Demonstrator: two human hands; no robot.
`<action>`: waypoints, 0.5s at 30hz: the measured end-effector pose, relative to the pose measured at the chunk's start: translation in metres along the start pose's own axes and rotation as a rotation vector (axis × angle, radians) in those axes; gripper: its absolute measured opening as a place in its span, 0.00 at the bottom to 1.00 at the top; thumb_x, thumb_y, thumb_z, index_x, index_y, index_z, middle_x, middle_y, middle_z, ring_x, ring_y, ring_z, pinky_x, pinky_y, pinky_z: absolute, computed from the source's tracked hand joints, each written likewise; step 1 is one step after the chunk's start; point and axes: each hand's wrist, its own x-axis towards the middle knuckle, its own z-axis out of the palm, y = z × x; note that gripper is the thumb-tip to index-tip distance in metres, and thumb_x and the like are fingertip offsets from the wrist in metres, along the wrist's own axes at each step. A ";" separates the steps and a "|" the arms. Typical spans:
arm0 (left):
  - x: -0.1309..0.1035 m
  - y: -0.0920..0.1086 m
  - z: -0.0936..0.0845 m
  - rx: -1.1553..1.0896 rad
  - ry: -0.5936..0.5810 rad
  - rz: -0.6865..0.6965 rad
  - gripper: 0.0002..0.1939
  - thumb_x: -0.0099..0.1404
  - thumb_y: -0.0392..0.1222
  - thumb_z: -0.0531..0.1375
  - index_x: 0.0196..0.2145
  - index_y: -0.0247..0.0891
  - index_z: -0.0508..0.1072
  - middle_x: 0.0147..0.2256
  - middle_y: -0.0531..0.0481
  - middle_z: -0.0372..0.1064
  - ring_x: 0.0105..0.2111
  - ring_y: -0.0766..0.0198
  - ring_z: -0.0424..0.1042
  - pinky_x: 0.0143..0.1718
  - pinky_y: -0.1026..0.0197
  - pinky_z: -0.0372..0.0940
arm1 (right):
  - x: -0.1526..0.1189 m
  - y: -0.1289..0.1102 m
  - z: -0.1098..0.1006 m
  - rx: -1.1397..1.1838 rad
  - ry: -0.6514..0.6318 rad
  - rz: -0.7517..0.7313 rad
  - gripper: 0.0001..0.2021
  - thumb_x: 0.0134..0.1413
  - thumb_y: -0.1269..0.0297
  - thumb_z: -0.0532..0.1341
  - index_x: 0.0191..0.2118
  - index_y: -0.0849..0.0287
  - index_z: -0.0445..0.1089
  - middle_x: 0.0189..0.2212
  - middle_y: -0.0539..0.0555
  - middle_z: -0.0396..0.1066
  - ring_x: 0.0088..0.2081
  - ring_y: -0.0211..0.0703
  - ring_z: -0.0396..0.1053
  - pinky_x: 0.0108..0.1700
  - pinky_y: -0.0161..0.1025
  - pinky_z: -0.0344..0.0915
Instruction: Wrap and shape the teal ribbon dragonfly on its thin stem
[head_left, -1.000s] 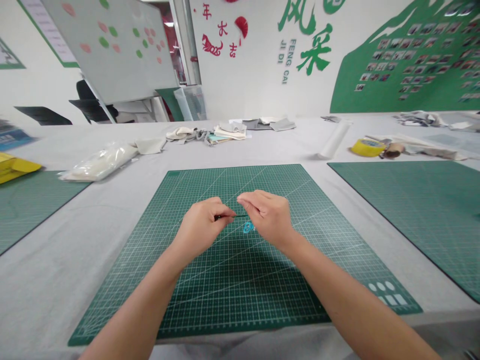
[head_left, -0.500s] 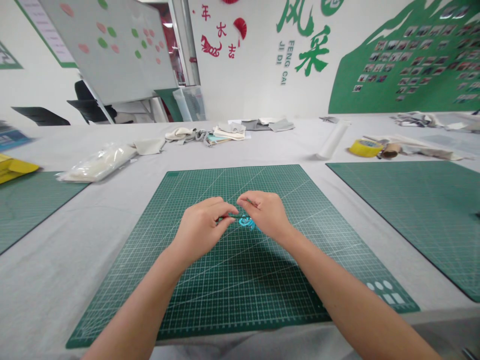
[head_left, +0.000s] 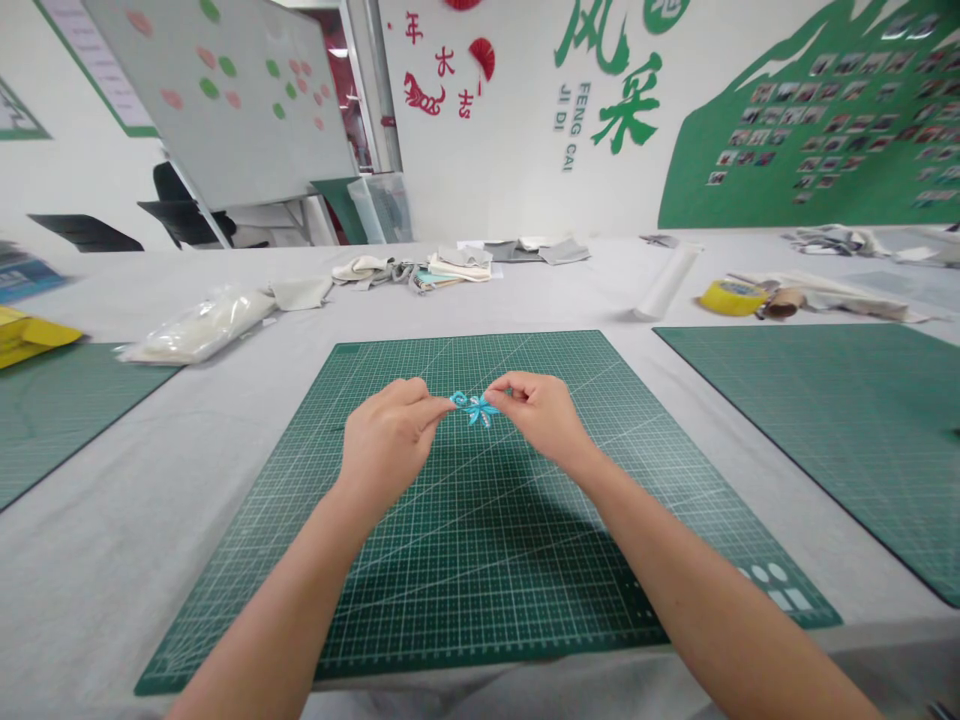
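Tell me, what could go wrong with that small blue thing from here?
The left hand and right hand seem to pinch only the edges of the small, bright-blue, star-like ornament, so either grip might slip. It's held above the green, gridded cutting mat, so it could drop there. Looking slender, it might also bend if squeezed.

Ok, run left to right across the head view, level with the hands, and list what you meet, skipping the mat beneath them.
Left-side green mat → left hand → blue flower-shaped piece → right hand → right-side green mat.
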 end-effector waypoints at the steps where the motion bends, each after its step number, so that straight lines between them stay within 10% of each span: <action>1: 0.000 0.000 0.000 0.009 -0.008 0.008 0.12 0.67 0.37 0.56 0.39 0.45 0.79 0.30 0.51 0.69 0.33 0.62 0.68 0.32 0.60 0.60 | 0.001 0.001 0.000 0.006 0.003 0.005 0.08 0.54 0.61 0.61 0.29 0.56 0.75 0.14 0.44 0.57 0.20 0.34 0.54 0.25 0.35 0.48; 15: 0.009 0.008 -0.013 -0.959 -0.086 -0.423 0.05 0.56 0.40 0.66 0.31 0.40 0.80 0.27 0.52 0.69 0.28 0.66 0.65 0.30 0.62 0.60 | 0.006 0.002 0.004 0.657 -0.305 0.376 0.06 0.41 0.65 0.67 0.22 0.60 0.71 0.15 0.44 0.61 0.18 0.31 0.53 0.24 0.34 0.52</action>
